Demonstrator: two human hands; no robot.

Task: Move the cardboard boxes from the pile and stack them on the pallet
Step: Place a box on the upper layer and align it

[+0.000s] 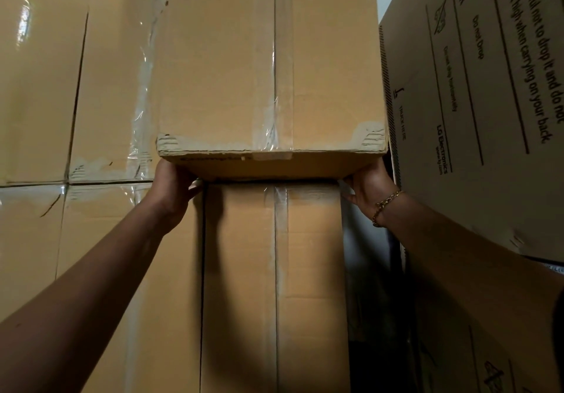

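You have the top box [268, 66] pulled forward so its near end overhangs the box below [274, 286], and it sits high in the pile, above your eye line, with more taped boxes [76, 87] tight on the left and a large printed carton [476, 103] close on the right. Your left hand [172, 193] is curled under the bottom left corner, and your right hand [369, 185], the one with the bracelet [385, 206], is hooked under the bottom right corner; both are gripping the lower edge, though the fingertips are hidden beneath the cardboard. The corners look scuffed and softened, so get your palms further under the base rather than trusting the edge alone. Draw the box straight towards you, keeping it level so it does not rub on the printed carton. Expect the weight to tip onto you as the far end comes free, so bring it down to your chest before you turn. The pallet is out of view.
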